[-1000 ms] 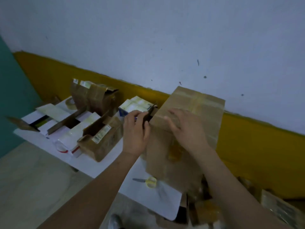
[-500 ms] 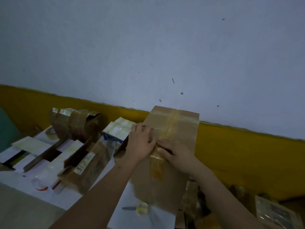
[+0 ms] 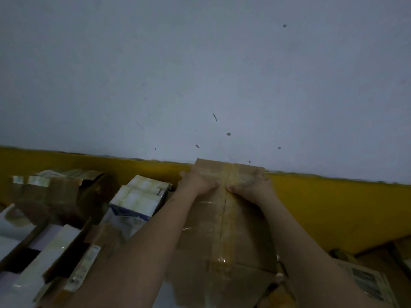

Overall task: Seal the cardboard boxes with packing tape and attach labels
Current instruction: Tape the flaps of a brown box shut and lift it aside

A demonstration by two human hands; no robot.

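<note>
While both hands press flat on the tall cardboard box (image 3: 224,221) at lower centre, left hand (image 3: 195,182) and right hand (image 3: 250,184) now flank its tape strip (image 3: 223,218) near the far edge; earlier they worked lower. Open boxes (image 3: 57,194) crowd the left.

Grey speckled wall (image 3: 200,74) above a yellow painted band (image 3: 333,207).
</note>
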